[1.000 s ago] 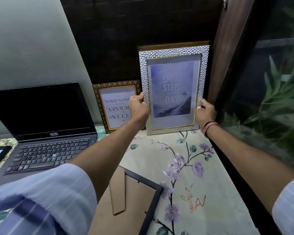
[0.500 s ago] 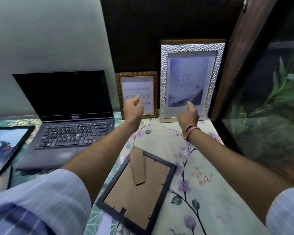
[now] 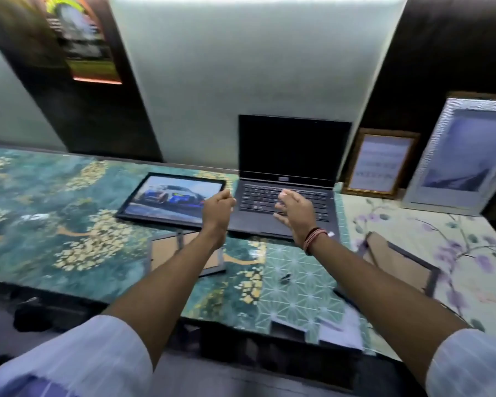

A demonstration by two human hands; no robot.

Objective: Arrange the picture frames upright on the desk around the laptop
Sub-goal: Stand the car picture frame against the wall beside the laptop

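Observation:
A black laptop (image 3: 294,156) stands open at the back of the desk, its screen dark. To its left a black frame with a car picture (image 3: 169,199) lies flat, face up. My left hand (image 3: 216,209) hovers at that frame's right edge with fingers curled; whether it grips the frame is unclear. My right hand (image 3: 295,214) is over the keyboard, fingers spread, holding nothing. A gold frame (image 3: 380,163) and a taller silver frame (image 3: 458,156) stand upright against the wall to the laptop's right. Two frames lie face down: one (image 3: 181,252) under my left forearm, one (image 3: 398,260) at the right.
The desk (image 3: 55,224) carries a teal-and-gold cover on the left and a floral cover (image 3: 455,230) on the right. A poster (image 3: 83,41) hangs on a dark wall panel at upper left. A small dark object (image 3: 285,277) and loose papers (image 3: 337,325) lie near the front edge.
Both hands let go of the silver frame, which stays upright by the wall, and swung left. My view turned left too, showing the laptop and the car frame.

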